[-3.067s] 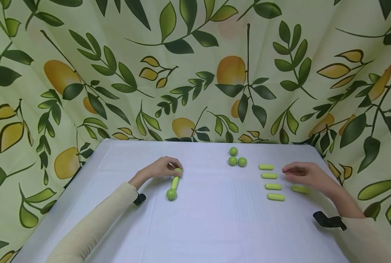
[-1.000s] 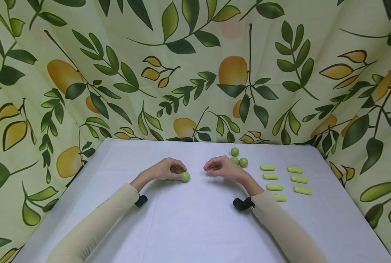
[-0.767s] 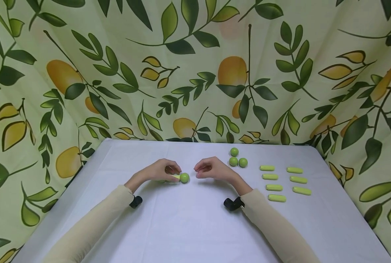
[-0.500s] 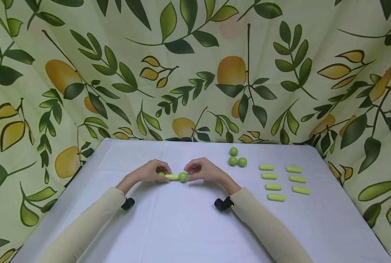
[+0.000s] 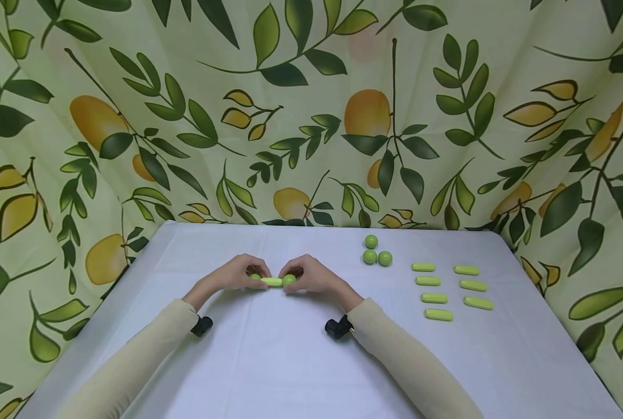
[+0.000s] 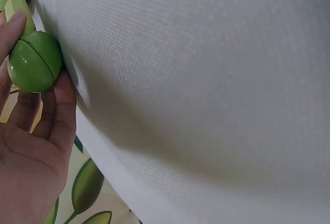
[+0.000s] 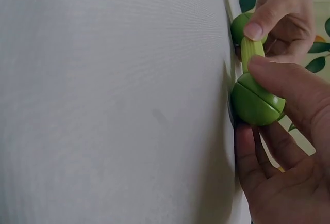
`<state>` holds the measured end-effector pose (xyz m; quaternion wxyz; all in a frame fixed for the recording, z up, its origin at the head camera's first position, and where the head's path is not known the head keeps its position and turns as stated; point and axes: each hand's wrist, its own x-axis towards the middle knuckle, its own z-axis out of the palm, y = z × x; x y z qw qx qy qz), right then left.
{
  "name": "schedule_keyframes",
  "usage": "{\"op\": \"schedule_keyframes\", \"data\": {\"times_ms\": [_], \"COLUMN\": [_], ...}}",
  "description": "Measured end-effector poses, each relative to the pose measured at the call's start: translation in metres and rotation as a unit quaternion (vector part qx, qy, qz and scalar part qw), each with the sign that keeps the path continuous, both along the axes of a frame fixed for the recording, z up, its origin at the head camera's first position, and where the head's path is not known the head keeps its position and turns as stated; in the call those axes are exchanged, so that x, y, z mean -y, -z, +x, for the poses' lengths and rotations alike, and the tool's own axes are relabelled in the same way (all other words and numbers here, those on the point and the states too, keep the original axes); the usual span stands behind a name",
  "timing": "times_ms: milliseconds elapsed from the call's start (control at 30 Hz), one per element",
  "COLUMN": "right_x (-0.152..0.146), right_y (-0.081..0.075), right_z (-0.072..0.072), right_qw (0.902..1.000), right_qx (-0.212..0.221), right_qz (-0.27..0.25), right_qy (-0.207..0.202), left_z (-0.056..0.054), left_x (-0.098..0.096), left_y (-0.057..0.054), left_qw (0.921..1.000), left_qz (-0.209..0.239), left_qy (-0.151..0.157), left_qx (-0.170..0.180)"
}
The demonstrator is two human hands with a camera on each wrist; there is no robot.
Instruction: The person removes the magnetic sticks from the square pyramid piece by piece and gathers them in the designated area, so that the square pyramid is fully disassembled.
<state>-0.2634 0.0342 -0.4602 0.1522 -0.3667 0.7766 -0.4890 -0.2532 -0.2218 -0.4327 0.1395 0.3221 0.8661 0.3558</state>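
Observation:
Both hands hold one piece made of two glossy green balls with a ribbed light green rod (image 5: 271, 282) between them, low over the white table in the head view. My left hand (image 5: 236, 273) grips the left ball (image 6: 34, 61), its thumb on the rod's end in the right wrist view. My right hand (image 5: 315, 276) grips the right ball (image 7: 258, 100) between the thumb above and fingers below. A seam line runs around each ball. The rod's ends meet the balls, and its middle shows between the two thumbs.
Beyond the right hand, three loose green balls (image 5: 370, 256) sit in a cluster on the white-covered table (image 5: 290, 361). Several light green rods (image 5: 434, 298) lie in two columns farther right. A leaf-and-fruit patterned curtain (image 5: 311, 116) stands behind the table.
The piece has turned from pointing towards me to lying crosswise. My right hand has come left from the loose rods and now grips the right ball; my left hand has slid to the left ball.

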Motion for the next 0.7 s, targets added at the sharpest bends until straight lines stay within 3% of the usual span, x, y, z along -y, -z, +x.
{"op": "schedule_keyframes", "data": {"times_ms": [400,700], "right_x": [-0.003,-0.012], "right_y": [-0.004,-0.01], "right_z": [0.0,-0.001], "right_qw": [0.9995,0.998], "right_qx": [0.019,0.008], "right_qz": [0.023,0.05], "right_qy": [-0.007,-0.038], "left_z": [-0.002,-0.002], "left_x": [0.0,0.0], "left_y": [0.001,0.001], "left_qw": [0.9999,0.9998], "left_qz": [0.002,0.003], "left_qy": [0.006,0.017], "left_qx": [0.012,0.002]}}
